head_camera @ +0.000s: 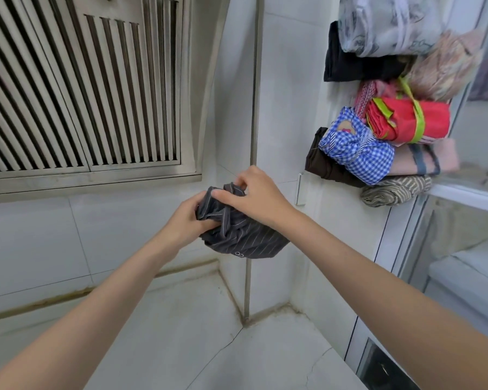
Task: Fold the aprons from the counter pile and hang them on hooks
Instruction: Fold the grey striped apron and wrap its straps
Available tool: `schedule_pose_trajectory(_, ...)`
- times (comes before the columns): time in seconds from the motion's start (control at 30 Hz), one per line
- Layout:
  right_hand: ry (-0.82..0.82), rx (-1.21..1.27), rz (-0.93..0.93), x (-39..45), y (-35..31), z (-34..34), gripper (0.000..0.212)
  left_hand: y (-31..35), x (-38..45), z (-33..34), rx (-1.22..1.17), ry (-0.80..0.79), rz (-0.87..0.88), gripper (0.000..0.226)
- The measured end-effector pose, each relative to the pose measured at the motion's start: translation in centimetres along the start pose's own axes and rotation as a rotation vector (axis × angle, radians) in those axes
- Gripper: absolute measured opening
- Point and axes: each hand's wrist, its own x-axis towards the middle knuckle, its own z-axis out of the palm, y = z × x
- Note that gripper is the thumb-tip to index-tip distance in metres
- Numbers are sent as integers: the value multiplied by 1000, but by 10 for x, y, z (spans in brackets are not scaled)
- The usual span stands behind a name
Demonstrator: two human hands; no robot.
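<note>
1. The pale stone counter lies nearest, smooth, with a hairline crack; no pile of aprons shows on the part in view.
2. Above it, both hands are together on a dark pinstriped apron, soft woven cloth bunched into a compact bundle in mid-air. The left hand grips its side, and the right hand pinches the top folds.
3. Further off, on the tiled wall, folded bundles already hang: blue gingham, red with lime ties, brown, black and others.
4. Judging by these, most of the work seems done; this bundle still needs hanging. A metal hook stands bare nearby.
</note>
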Motion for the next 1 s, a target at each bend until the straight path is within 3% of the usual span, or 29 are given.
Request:
schedule_pose_trajectory(0.1,-114,61,186,13,-12,-14,42,9,6,1,62,-77,60,44)
schedule_pose_trajectory(0.3,-340,661,344,8,-12,-58,7,26,11,-12,33,-193,109,48)
schedule_pose_trajectory(0.4,-324,846,436,2,-12,-72,19,38,15,-14,30,-222,142,48)
schedule_pose_trajectory(0.5,12,483,495,1,-12,-74,23,50,21,-9,112,-236,183,44)
schedule_pose_trajectory(0.6,348,148,398,4,-9,-79,19,62,30,1,127,-183,198,37)
schedule_pose_trajectory(0.73,230,-227,345,0,1,-95,6,76,40,9,214,-119,210,31)
schedule_pose_trajectory(0.8,271,-7,463,-3,12,-105,10,83,42,14,281,-85,231,31)
schedule_pose_trajectory(0.9,481,1002,726,-16,29,-125,18,98,38,25,192,-91,272,31)
schedule_pose_trajectory(0.93,530,1262,731,-21,33,-131,22,104,37,30,154,-97,286,30)
schedule_pose_trajectory(1.0,599,1497,630,-24,33,-141,25,112,38,42,160,-94,310,28)
